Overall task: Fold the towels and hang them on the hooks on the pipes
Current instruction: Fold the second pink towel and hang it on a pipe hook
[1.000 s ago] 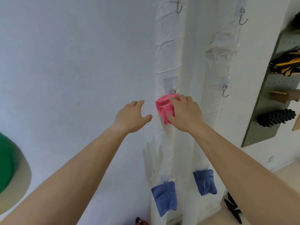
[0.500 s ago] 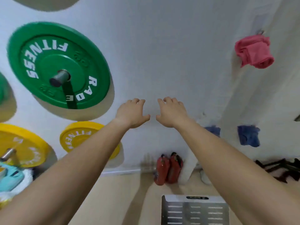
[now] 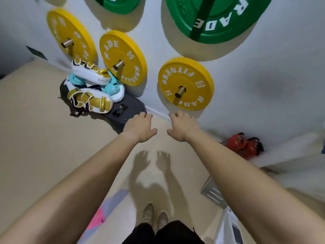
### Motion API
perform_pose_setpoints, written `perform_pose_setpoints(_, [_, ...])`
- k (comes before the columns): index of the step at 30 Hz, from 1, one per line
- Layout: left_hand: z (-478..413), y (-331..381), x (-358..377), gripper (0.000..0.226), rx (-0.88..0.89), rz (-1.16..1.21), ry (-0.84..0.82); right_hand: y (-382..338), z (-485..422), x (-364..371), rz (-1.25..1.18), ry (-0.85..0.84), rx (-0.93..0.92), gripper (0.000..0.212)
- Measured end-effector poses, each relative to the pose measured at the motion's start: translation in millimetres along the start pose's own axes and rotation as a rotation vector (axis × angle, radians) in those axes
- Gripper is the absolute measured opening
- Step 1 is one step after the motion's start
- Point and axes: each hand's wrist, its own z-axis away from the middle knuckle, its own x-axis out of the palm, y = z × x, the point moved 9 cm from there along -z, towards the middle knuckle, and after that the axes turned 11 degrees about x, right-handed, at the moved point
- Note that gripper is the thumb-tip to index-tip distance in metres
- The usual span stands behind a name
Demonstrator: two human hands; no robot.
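My left hand (image 3: 139, 126) and my right hand (image 3: 182, 126) reach forward side by side over the beige floor, fingers relaxed, holding nothing. On the floor at lower left lie a pink towel (image 3: 97, 219) and a pale lavender towel (image 3: 114, 198), partly hidden by my left forearm. The white wrapped pipe (image 3: 288, 152) shows blurred at the right. A sliver of a blue towel (image 3: 323, 147) is at the right edge. The hooks and the hung pink towel are out of view.
Yellow weight plates (image 3: 185, 83) and green ones (image 3: 211, 18) hang on the white wall. Shoes (image 3: 91, 88) are piled on a dark bag (image 3: 130, 110) at the left. Two red objects (image 3: 242, 145) stand by the wall; a metal plate (image 3: 213, 192) lies right of my feet (image 3: 154, 217).
My right hand let go of the pink towel, which stayed on the hook. The view swung down and left to the floor; both hands stay outstretched and empty.
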Motion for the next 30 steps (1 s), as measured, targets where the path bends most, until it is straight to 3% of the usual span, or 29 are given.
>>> perform_pose_setpoints(8, [165.1, -116.4, 136.2, 0.061, -0.456, 0.238, -0.077, -131.3, 35.5, 143.8, 0.073, -0.216, -0.261, 0.057])
perform_pose_setpoints(16, [326.7, -187.5, 243.3, 0.057, -0.734, 0.389, -0.161, -218.8, 89.9, 258.9, 0.171, -0.4, -0.384, 0.054])
perform_pose_setpoints(23, [426.6, -263.6, 320.3, 0.058, -0.829, 0.485, -0.168, -314.0, 121.6, 334.1, 0.254, -0.478, -0.414, 0.052])
perform_pose_setpoints(30, [486.3, -376.3, 408.9, 0.053, -0.84, 0.555, -0.174, -446.2, 143.7, 431.1, 0.19, -0.57, -0.368, 0.054])
